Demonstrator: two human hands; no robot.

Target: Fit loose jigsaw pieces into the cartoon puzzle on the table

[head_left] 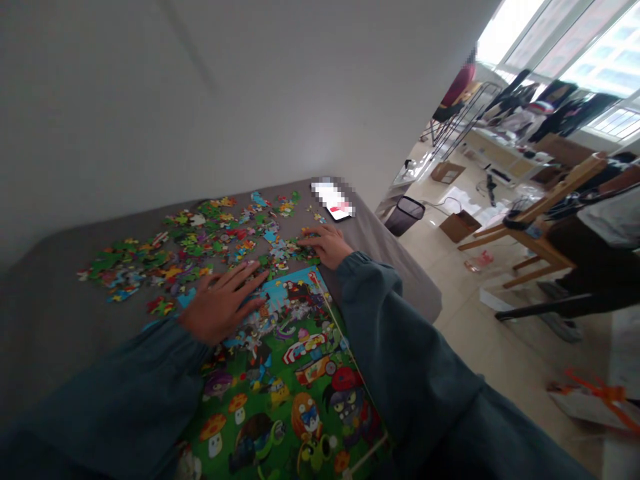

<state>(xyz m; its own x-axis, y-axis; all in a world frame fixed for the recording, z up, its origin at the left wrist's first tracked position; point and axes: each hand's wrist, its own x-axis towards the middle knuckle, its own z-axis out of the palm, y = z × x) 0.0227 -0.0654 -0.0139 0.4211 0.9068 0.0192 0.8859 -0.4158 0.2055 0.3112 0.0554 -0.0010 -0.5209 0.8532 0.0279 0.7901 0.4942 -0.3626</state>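
Nearest us, two dark sleeves [410, 360] run up from the lower edge, and between them lies the puzzle board [295, 380], a partly built cartoon picture whose long axis runs from 6 o'clock toward 12 o'clock on the grey desk [55, 313]. We see the left hand [223, 303] lying flat on the board's upper left part, its fingers [247, 273] spread apart and stretched toward 1 o'clock, clamped on nothing. The right hand [325, 245] rests just past the board's top edge, at 1 o'clock from the left hand, its fingers bent down onto the near end of the loose pieces [200, 247]; whether they pinch a piece we cannot tell. The loose pieces form a band lying across the desk from 9 o'clock to 1 o'clock beyond the board, its long axis roughly crosswise to the board's. From the left fingers the band lies at 12 o'clock, near; the right hand already touches its right end, so we judge the right hand the nearer to it. At 1 o'clock beyond the right hand a phone [339, 213] lies by the desk's far corner. On the floor at 2 o'clock stands a bin [405, 215], and farther right a wooden chair [545, 220].
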